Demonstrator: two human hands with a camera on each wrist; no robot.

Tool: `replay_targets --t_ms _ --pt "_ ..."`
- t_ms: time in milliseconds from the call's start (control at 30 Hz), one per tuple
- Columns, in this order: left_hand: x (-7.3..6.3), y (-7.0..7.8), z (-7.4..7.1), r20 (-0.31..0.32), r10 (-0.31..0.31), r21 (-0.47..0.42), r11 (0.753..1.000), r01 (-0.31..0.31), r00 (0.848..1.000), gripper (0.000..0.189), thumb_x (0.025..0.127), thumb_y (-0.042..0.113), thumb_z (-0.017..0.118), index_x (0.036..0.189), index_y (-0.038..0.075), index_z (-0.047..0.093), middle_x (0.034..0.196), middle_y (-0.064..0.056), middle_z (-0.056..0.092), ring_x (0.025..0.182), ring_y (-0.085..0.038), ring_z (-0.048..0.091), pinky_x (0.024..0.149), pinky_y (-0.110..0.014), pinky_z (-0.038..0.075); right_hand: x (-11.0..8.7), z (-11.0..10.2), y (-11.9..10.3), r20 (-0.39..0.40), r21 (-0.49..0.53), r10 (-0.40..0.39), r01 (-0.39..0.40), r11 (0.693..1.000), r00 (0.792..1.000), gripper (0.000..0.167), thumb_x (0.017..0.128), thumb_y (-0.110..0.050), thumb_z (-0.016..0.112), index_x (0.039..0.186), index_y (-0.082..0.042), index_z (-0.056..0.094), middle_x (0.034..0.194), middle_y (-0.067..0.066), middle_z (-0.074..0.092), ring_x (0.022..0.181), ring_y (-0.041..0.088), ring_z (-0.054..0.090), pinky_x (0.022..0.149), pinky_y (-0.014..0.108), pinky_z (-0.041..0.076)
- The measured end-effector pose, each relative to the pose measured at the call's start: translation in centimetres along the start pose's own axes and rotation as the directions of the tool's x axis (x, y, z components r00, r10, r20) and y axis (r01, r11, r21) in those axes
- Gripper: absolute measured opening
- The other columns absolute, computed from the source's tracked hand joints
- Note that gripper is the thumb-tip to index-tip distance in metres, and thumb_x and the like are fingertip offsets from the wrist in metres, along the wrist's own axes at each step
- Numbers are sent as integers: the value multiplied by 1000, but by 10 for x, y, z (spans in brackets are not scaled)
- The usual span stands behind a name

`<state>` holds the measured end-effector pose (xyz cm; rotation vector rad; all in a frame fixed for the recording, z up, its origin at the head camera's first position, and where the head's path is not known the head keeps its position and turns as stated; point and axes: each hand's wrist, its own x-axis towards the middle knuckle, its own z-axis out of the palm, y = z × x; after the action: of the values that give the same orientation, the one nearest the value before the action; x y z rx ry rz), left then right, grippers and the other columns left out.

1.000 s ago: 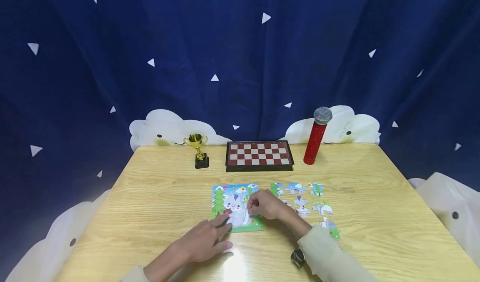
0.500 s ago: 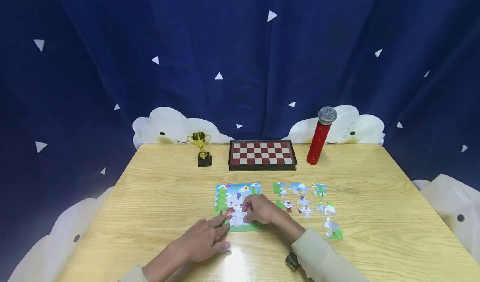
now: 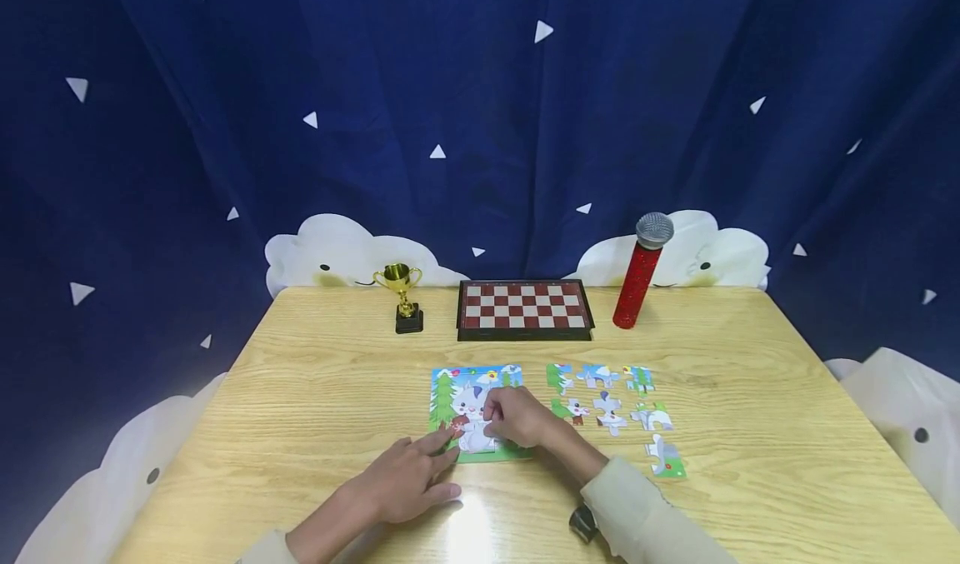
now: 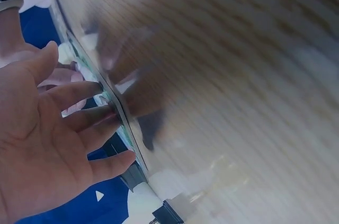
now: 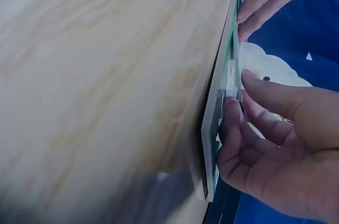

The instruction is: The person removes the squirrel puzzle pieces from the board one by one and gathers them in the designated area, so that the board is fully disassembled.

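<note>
A jigsaw puzzle board (image 3: 442, 397) with a white cartoon animal between green trees lies on the table in the head view. My left hand (image 3: 408, 481) has its fingers spread, the fingertips resting on the board's lower left edge. My right hand (image 3: 517, 418) is over the right part of the board, thumb and index finger pinching a puzzle piece (image 5: 241, 97) low against its surface, largely hidden by the fingers. Several loose puzzle pieces (image 3: 610, 414) lie in rows to the right of the board.
Behind the board stand a small gold trophy (image 3: 407, 301), a red-and-white checkered game board (image 3: 525, 307) and a red microphone (image 3: 637, 277). A dark blue curtain (image 3: 480, 131) hangs behind the wooden table (image 3: 315, 389).
My right hand has shifted slightly left and down over the board, staying close to its surface. My left hand holds its place. The head view has turned slightly.
</note>
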<state>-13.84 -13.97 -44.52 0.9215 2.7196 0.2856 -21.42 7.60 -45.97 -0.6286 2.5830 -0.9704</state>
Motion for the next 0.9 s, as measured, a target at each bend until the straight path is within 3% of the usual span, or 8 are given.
replay_targets --t_ms 500,900 --pt "1 0 2 -8 -6 11 1000 6 1000 58 95 49 48 135 8 52 150 -14 39 137 -28 40 102 -52 42 -7 -16 6 12 93 -30 29 995 999 2 86 -3 64 87 -2 63 74 2 58 66 10 49 57 19 42" --pt "1 -3 2 -8 5 -9 1000 -5 1000 59 95 49 46 136 7 52 151 -13 38 138 -29 39 102 -54 42 -35 -48 28 -22 102 -31 33 994 999 5 90 -3 59 87 -4 62 76 1 57 68 11 48 57 20 40"
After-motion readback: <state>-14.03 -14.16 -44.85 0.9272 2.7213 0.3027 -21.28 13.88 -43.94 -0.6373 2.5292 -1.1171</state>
